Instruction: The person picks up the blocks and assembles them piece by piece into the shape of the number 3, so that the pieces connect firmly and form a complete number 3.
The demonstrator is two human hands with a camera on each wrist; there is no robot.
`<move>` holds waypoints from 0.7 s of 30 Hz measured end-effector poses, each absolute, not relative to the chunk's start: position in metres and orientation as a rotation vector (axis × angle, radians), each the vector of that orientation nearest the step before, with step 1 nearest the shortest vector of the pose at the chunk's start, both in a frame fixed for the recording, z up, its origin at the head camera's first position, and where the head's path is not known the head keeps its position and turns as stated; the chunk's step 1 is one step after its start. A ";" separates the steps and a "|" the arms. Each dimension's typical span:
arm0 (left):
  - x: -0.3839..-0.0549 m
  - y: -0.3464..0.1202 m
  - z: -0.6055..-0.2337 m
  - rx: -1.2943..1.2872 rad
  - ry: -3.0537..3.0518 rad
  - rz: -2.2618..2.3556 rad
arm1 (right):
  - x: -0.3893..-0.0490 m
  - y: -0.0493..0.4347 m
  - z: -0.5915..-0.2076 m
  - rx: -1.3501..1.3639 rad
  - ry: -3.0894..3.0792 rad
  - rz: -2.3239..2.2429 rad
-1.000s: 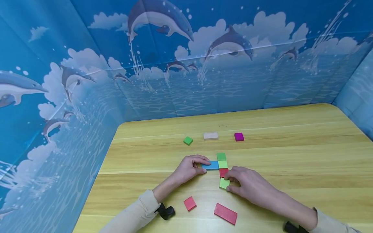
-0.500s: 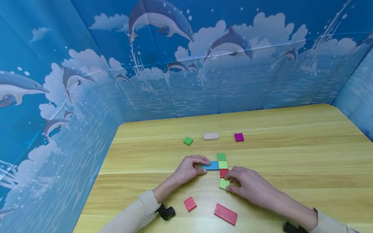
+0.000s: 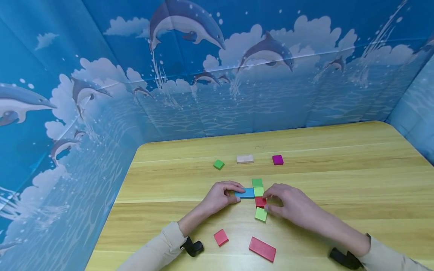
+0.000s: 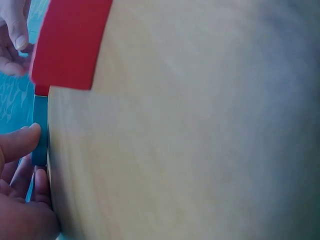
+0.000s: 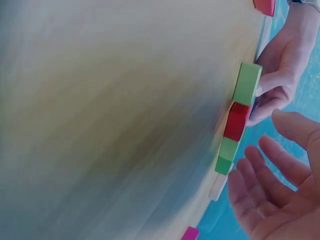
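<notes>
In the head view my left hand (image 3: 218,195) holds a flat blue rectangular block (image 3: 246,193), thumb on the near side and fingers on the far side. The left wrist view shows the thumb against the blue block (image 4: 40,132). The block's right end meets a column of small squares: green (image 3: 257,183), light green (image 3: 259,192) and red (image 3: 260,202). A second light green square (image 3: 261,214) lies slightly turned below the red one. My right hand (image 3: 293,205) hovers just right of the red square; in the right wrist view its thumb and fingers are spread around nothing.
Behind the column lie a green square (image 3: 218,164), a pale block (image 3: 245,159) and a purple square (image 3: 277,160). Nearer me are a pinkish-red square (image 3: 221,238) and a red rectangular block (image 3: 262,249). A dolphin-printed curtain (image 3: 217,105) borders the wooden table (image 3: 339,169).
My right hand has let go of the lower light green square and moved slightly up beside the red one. The left hand and the blue block have stayed put.
</notes>
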State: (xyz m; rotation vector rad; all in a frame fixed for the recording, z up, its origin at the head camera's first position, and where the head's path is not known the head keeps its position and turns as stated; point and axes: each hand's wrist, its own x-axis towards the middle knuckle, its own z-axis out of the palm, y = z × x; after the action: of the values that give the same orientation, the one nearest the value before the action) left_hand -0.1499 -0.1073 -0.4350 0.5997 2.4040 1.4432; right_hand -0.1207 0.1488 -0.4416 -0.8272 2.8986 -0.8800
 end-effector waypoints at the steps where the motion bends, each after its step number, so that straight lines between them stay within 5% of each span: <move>1: -0.150 -0.107 -0.435 0.599 2.403 1.445 | -0.122 0.149 -0.442 -0.833 2.902 -0.876; 21: -0.170 -0.113 -0.477 0.589 2.409 1.409 | -0.153 0.149 -0.448 -1.031 2.698 -0.864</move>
State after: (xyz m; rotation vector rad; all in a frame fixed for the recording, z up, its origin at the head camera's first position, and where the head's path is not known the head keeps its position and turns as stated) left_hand -0.1703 -0.1133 -0.4767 0.5892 2.4089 1.4093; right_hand -0.1529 0.1488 -0.4478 -1.0312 2.6975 -0.8645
